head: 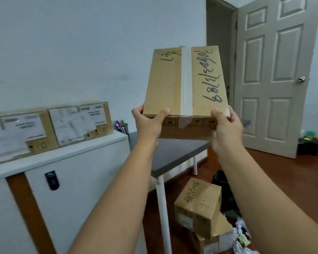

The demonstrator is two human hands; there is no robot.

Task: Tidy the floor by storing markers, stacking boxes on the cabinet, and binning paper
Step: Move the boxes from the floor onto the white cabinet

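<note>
I hold a taped cardboard box [174, 83] with black handwriting up at chest height, above the dark table. My left hand [148, 121] grips its near left corner and my right hand [226, 129] grips its near right corner. Two labelled boxes [81, 123] [18, 132] stand side by side on the white cabinet [77, 149] at the left. A mesh cup with markers [122, 126] stands at the cabinet's right end. Two more boxes [198, 206] [209, 242] lie on the floor, next to crumpled paper [241, 237].
A dark-topped table [173, 153] with white legs stands between the cabinet and the floor boxes. A black bin [222, 184] sits behind the floor boxes. A grey panelled door [272, 76] stands open at the right, with small items [310, 142] on the wooden floor beside it.
</note>
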